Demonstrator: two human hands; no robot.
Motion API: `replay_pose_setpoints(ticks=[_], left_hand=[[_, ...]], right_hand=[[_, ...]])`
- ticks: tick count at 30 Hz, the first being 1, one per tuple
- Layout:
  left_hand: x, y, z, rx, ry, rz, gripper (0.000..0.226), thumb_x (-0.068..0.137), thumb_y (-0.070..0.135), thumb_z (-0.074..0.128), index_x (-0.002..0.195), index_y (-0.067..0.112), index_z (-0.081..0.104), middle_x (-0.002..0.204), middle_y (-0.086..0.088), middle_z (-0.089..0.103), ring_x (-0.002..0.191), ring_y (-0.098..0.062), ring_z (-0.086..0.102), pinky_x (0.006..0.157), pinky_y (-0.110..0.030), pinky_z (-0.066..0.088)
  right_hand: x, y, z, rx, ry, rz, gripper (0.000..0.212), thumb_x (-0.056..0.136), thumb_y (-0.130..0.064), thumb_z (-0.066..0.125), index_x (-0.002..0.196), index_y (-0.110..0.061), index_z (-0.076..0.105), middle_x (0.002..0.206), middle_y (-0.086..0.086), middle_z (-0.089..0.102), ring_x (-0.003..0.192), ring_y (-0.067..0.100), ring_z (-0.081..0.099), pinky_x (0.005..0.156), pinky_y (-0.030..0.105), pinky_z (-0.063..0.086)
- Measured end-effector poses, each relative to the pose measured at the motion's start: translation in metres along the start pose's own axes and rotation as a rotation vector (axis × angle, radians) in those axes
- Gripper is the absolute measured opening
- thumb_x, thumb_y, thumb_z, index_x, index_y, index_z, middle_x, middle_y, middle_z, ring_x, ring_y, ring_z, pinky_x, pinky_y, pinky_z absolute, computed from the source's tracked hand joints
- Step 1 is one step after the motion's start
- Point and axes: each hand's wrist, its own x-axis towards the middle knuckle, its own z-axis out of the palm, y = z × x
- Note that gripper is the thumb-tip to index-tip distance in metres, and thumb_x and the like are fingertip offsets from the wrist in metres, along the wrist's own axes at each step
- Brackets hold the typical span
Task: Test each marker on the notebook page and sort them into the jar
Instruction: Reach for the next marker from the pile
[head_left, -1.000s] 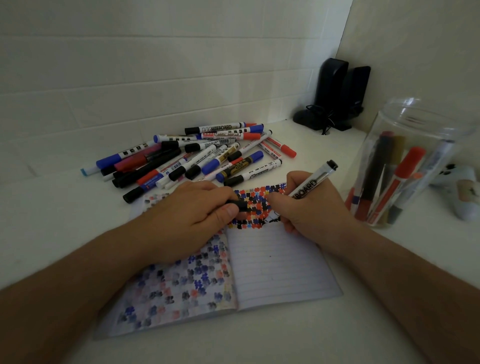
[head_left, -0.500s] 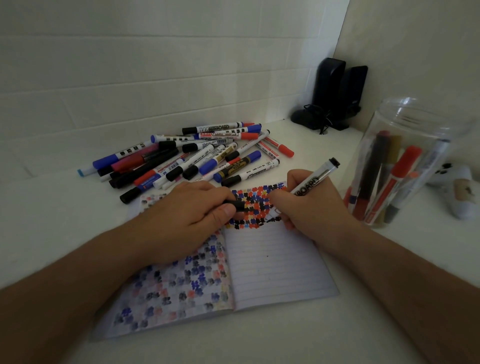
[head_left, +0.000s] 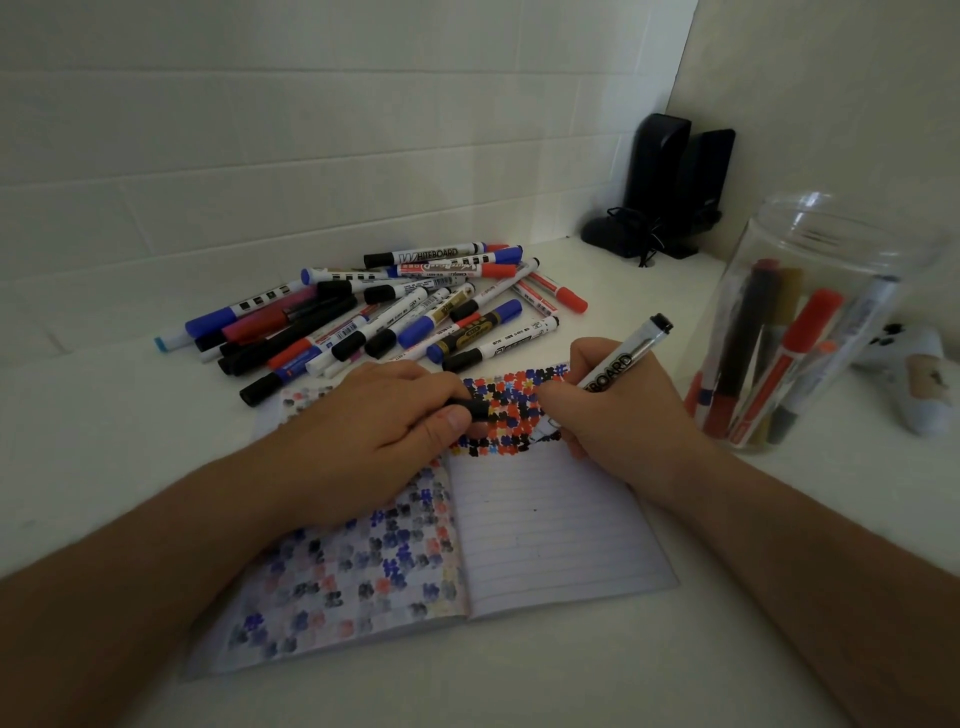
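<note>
- Nearest us, the notebook (head_left: 545, 535) lies open on the white tabletop (head_left: 571, 686), unpinned along its lower edge; we judge that a hard stroke could skid it.
- On the left page, the left hand (head_left: 363, 431) rests with fingers curled, pinching a black cap (head_left: 475, 409) at thumb and fingertips. A loose grip could send the cap rolling into the pile.
- Beside it, the right hand (head_left: 613, 415) grips the whiteboard marker (head_left: 623, 358) in a writing hold, tip down at the lower edge of the coloured test marks (head_left: 511, 410). The heel of the hand sits near wet ink, so smearing is a risk.
- We cannot make out the nib or the fresh mark; the fingers hide them.
- At right, the clear jar (head_left: 810, 322) holds several sorted markers and stands close to the right forearm. An elbow swing could tip it.
- Farther back, untested markers (head_left: 395, 312) lie heaped; their count is hard to tell.
- In the corner, dark speakers (head_left: 670, 187) stand in shadow.
</note>
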Motion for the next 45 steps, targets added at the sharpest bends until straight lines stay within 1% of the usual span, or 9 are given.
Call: replay_pose_setpoints(ticks=[2,4,24,27,29,31,33,41,45], left_hand=[[0.0,0.0,0.0,0.0,0.001,-0.003,0.041,0.1,0.061,0.019,0.109,0.043,0.054,0.098,0.025,0.054,0.103,0.004,0.049,0.09,-0.019,0.038],[0.0,0.0,0.0,0.003,0.0,-0.006,0.041,0.1,0.061,0.019,0.109,0.043,0.054,0.099,0.024,0.055,0.102,0.002,0.049,0.091,-0.021,0.038],[-0.001,0.002,-0.002,-0.038,-0.011,-0.03,0.044,0.097,0.062,0.022,0.112,0.041,0.057,0.099,0.021,0.058,0.101,-0.001,0.051,0.085,-0.019,0.039],[0.0,0.003,-0.003,-0.066,0.028,-0.03,0.037,0.095,0.063,0.03,0.114,0.046,0.057,0.098,0.02,0.061,0.097,-0.003,0.056,0.081,-0.024,0.046],[0.0,0.003,-0.005,-0.071,0.063,-0.04,0.039,0.093,0.065,0.032,0.118,0.049,0.056,0.1,0.021,0.062,0.098,-0.001,0.056,0.082,-0.028,0.049],[0.0,0.004,-0.007,-0.067,0.093,-0.061,0.046,0.09,0.067,0.031,0.123,0.047,0.057,0.102,0.022,0.061,0.1,0.001,0.054,0.085,-0.029,0.049],[-0.001,0.004,-0.007,-0.071,0.114,-0.07,0.052,0.09,0.067,0.03,0.127,0.044,0.058,0.103,0.024,0.06,0.101,0.003,0.052,0.087,-0.027,0.048],[0.0,0.007,-0.005,-0.073,0.128,-0.043,0.039,0.095,0.064,0.029,0.122,0.052,0.053,0.097,0.023,0.06,0.098,0.002,0.053,0.083,-0.025,0.043],[0.001,0.01,-0.003,-0.068,0.144,-0.001,0.033,0.099,0.059,0.031,0.116,0.049,0.057,0.091,0.018,0.062,0.09,-0.003,0.056,0.079,-0.034,0.047]], right_hand=[[-0.001,-0.001,0.0,0.019,-0.002,0.0,0.031,0.084,-0.01,0.07,0.068,-0.003,0.044,0.057,0.023,0.057,0.042,0.016,0.055,0.042,0.026,0.045],[-0.002,-0.001,0.001,0.01,-0.009,-0.01,0.031,0.085,-0.01,0.07,0.067,-0.007,0.045,0.053,0.016,0.059,0.041,0.015,0.055,0.042,0.026,0.045],[0.001,-0.001,0.0,0.012,-0.048,-0.01,0.031,0.082,-0.007,0.07,0.067,-0.009,0.044,0.053,0.012,0.048,0.044,0.021,0.048,0.042,0.026,0.043],[0.001,-0.005,-0.004,0.104,-0.002,-0.03,0.035,0.087,-0.02,0.076,0.069,-0.009,0.049,0.054,0.007,0.053,0.043,0.016,0.049,0.044,0.024,0.043],[0.001,-0.01,-0.01,0.329,-0.012,-0.022,0.034,0.085,-0.028,0.076,0.073,-0.009,0.051,0.053,0.007,0.05,0.039,0.013,0.043,0.04,0.022,0.04],[-0.001,-0.014,-0.014,0.599,-0.09,0.0,0.029,0.08,-0.026,0.073,0.074,-0.009,0.051,0.052,0.006,0.043,0.037,0.013,0.035,0.037,0.02,0.033],[-0.003,-0.017,-0.014,0.691,-0.158,0.004,0.022,0.08,-0.021,0.071,0.074,-0.009,0.052,0.052,0.005,0.042,0.039,0.013,0.034,0.038,0.02,0.031],[-0.005,-0.016,-0.005,0.692,-0.228,0.0,0.025,0.071,-0.029,0.079,0.072,-0.014,0.059,0.057,0.008,0.044,0.045,0.015,0.035,0.039,0.022,0.031],[-0.009,-0.014,-0.001,0.608,-0.296,-0.057,0.018,0.073,-0.03,0.079,0.076,-0.018,0.066,0.058,0.005,0.054,0.047,0.015,0.046,0.043,0.022,0.039]])
